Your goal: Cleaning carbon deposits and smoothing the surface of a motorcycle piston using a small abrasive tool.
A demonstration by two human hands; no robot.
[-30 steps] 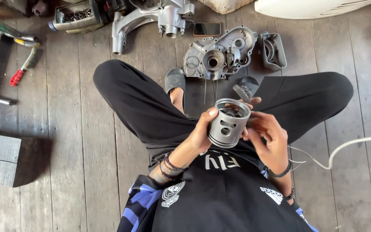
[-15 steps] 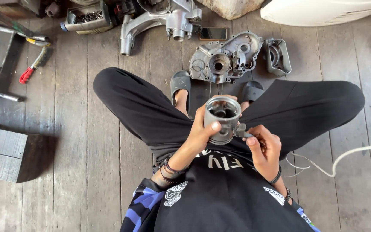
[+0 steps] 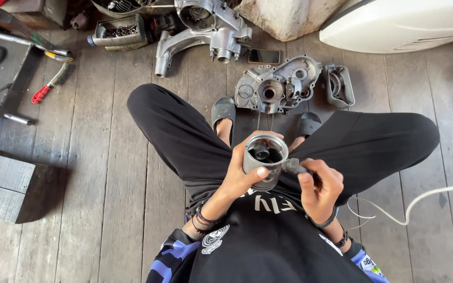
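I sit cross-legged on a wooden plank floor in black trousers. My left hand grips a hollow metal piston from its left side, open end tilted up toward me, thumb on its skirt. My right hand is closed around a small dark metal pin-like part that touches the piston's right side. Both hands hover above my lap, between my knees.
Ahead of my sandalled feet lie a grey engine case half and a small metal cover. Farther back are a larger engine casing, a phone and a tray of parts. A red-handled tool lies left; a white cable runs right.
The piston has been turned so its open end faces me more. My right hand has shifted from cupping its side to holding the small part against it. The view has tilted a little.
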